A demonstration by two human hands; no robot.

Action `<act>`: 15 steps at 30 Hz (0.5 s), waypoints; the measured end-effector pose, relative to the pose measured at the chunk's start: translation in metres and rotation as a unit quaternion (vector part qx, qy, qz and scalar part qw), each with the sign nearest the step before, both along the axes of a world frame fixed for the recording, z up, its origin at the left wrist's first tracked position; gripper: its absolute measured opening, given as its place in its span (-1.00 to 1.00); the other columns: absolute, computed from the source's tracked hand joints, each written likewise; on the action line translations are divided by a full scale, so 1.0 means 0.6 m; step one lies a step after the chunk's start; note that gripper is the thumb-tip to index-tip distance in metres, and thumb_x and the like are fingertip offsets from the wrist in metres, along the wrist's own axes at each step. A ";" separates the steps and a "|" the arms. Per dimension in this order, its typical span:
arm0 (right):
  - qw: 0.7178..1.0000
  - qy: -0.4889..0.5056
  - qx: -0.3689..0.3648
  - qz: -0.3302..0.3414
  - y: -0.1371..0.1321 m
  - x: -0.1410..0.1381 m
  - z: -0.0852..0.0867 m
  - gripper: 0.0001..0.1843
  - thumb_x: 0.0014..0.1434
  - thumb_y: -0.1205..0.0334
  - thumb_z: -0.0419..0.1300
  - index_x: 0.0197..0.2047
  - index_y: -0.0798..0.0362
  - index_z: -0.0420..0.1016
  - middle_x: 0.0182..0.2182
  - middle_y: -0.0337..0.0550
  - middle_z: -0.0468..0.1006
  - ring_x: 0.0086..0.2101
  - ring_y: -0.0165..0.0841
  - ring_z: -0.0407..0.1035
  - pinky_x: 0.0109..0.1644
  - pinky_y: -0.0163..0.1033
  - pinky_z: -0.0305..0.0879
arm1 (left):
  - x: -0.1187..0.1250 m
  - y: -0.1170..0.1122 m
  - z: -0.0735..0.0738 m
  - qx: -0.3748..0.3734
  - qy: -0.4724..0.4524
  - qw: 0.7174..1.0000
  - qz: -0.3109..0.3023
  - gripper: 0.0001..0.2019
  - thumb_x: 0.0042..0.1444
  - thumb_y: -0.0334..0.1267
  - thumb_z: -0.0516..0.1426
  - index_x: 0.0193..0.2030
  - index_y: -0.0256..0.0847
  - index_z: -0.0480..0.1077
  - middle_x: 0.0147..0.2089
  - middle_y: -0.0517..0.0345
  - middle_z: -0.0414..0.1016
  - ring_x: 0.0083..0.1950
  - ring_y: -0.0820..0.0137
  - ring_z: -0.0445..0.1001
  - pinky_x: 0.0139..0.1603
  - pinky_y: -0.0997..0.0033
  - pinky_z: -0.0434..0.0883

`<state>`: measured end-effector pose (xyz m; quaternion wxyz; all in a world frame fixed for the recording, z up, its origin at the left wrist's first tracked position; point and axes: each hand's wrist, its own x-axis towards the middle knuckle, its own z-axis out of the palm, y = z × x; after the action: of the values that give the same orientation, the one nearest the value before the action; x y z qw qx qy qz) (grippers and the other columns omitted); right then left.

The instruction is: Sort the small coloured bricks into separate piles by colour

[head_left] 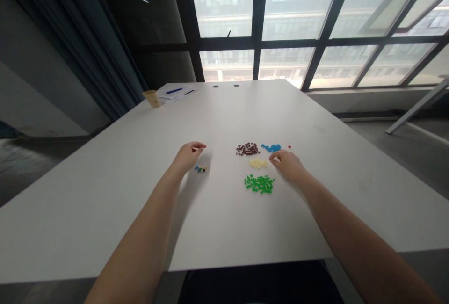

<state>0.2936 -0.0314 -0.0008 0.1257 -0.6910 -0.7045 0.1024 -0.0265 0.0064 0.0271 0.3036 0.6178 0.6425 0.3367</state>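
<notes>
the person's left hand (189,154) hangs just above the white surface (105,177) with thumb and forefinger pinched tip to tip; from here i can't tell whether a piece sits between them. right beside it, a touch nearer the person, lies a small mixed cluster (201,169) of blue, yellow and dark bits.

the right hand (288,162) rests low on the surface with its fingers loosely curled. the fingertips point into the gap between the cream pile (258,163) and the blue pile (271,147). whether it has hold of anything is hidden by the fingers themselves.

around that hand the pieces lie grouped by colour: a dark brown pile (247,148) to the left of the blue one, a green pile (260,184) nearest the person, and a single red piece (289,146) just right of the blue.

it looks to me like colour sorting, well along, with only the mixed cluster left unsorted. the bits are tiny, so any pick calls for a fine fingertip pinch on one piece alone, set down without nudging a neighbouring pile.

far off at the left corner stand a paper cup (152,98) and some papers (177,92).
</notes>
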 end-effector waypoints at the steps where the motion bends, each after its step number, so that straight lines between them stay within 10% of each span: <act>1: 1.000 0.001 0.002 0.001 0.000 0.000 0.002 -0.77 0.07 0.24 0.04 -0.29 -0.07 0.53 -0.22 -0.17 0.49 -0.26 -0.34 0.33 -0.24 -0.27 0.15 | -0.007 0.002 -0.004 -0.014 0.057 0.998 -0.014 -0.74 -0.20 -0.18 0.11 -0.37 -0.26 0.47 -0.40 0.08 0.50 -0.38 0.35 0.40 -0.34 0.43 0.26; 8: 1.000 0.017 0.018 0.005 -0.002 -0.001 0.008 -0.73 0.06 0.17 0.04 -0.26 -0.03 0.54 -0.30 -0.15 0.48 -0.36 -0.39 0.31 -0.28 -0.30 0.15 | -0.012 0.003 -0.024 -0.116 0.182 0.969 -0.122 -0.85 -0.31 -0.23 0.17 -0.54 -0.22 0.47 -0.55 0.14 0.46 -0.47 0.38 0.37 -0.44 0.47 0.22; 15: 0.998 0.044 0.050 0.001 -0.002 0.002 0.012 -0.75 0.05 0.18 0.04 -0.32 -0.02 0.55 -0.36 -0.17 0.48 -0.38 -0.39 0.29 -0.27 -0.29 0.14 | 0.000 -0.004 -0.027 -0.070 0.078 0.989 -0.106 -0.94 -0.35 -0.29 0.22 -0.69 -0.19 0.42 -0.69 0.19 0.37 -0.62 0.45 0.27 -0.56 0.49 0.14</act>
<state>0.2950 -0.0325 0.0066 0.1903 -0.6780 -0.7033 0.0973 -0.0264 0.0042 0.0106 0.3286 0.6839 0.6174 0.2076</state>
